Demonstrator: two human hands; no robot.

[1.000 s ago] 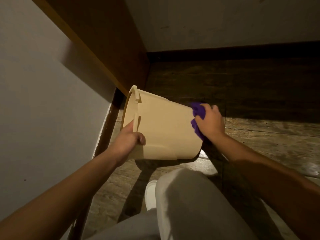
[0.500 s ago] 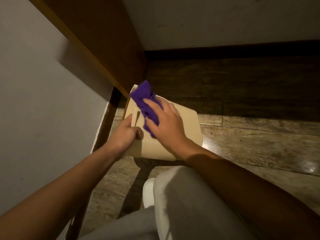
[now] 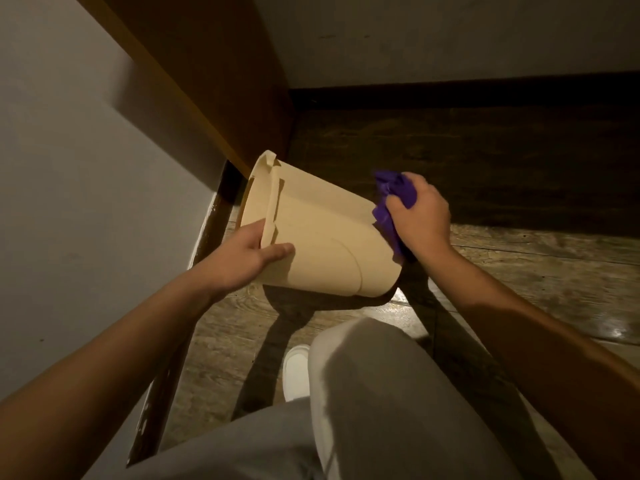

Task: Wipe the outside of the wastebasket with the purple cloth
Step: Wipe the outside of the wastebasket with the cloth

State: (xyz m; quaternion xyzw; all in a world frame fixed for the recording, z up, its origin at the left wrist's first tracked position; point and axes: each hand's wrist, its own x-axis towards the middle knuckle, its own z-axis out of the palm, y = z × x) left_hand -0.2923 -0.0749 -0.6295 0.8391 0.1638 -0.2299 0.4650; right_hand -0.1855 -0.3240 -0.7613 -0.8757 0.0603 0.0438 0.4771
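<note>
A cream plastic wastebasket [image 3: 322, 237] is tipped on its side above the wooden floor, rim to the left, bottom to the right. My left hand [image 3: 251, 256] grips it at the rim, thumb on the outer wall. My right hand [image 3: 420, 216] is closed on a crumpled purple cloth [image 3: 393, 202] and presses it against the basket's bottom end on the right. Part of the cloth is hidden under my fingers.
A grey wall [image 3: 86, 202] rises at the left with a dark baseboard [image 3: 207, 233]. A brown wooden panel [image 3: 214, 81] overhangs the basket's rim. My bent knee in grey trousers [image 3: 398, 393] and a white shoe [image 3: 296, 372] sit below the basket. Wooden floor [image 3: 519, 265] stretches right.
My right hand has swept the cloth from the rim end of the basket back to the bottom end on the right. My left hand keeps its hold at the rim.
</note>
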